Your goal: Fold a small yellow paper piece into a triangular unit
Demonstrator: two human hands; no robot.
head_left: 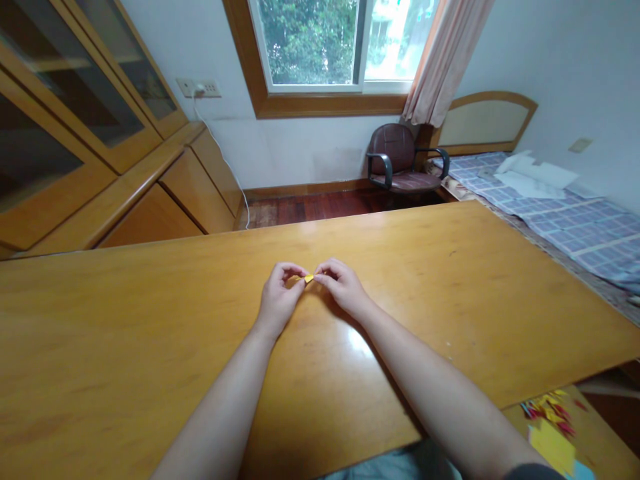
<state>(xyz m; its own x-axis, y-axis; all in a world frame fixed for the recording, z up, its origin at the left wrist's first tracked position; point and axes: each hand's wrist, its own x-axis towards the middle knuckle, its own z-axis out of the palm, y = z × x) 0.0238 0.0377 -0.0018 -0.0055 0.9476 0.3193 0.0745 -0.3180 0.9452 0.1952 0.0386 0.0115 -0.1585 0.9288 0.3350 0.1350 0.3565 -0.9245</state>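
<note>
A small piece of folded yellow paper (309, 278) is pinched between my two hands, just above the middle of the wooden table (165, 347). My left hand (281, 293) grips its left side between thumb and fingertips. From the right, my right hand (343, 283) pinches the other end, also with thumb and fingers closed. The fingertips of both hands nearly meet, and they cover part of the paper, so its full shape is hidden.
At the lower right, a lower surface holds yellow paper sheets (553, 445) and a pile of small red and yellow folded pieces (550, 410). Beyond the table stand a brown armchair (395, 157), a bed (575, 213) and a wooden cabinet (195, 180).
</note>
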